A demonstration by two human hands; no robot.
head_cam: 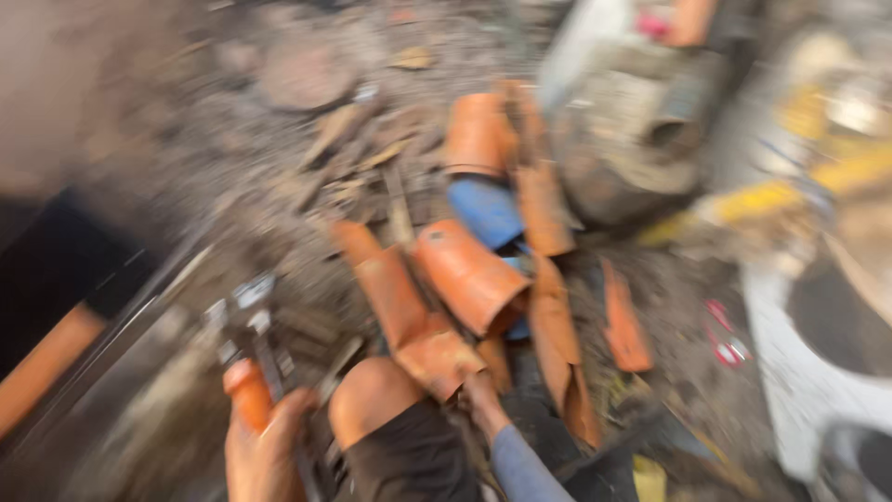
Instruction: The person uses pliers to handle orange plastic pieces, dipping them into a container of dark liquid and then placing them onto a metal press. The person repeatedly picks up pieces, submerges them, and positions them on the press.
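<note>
Left hand (265, 451) is clenched around an orange-handled tool (249, 358). Right hand is not visible. Orange pipe pieces (469, 274) lie just right of it on the debris-strewn floor (232, 139).

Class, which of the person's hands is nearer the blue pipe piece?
Right. The right hand grips a flattened orange piece just below the blue pipe piece; the left hand holds an orange-handled tool farther off, lower left.
</note>
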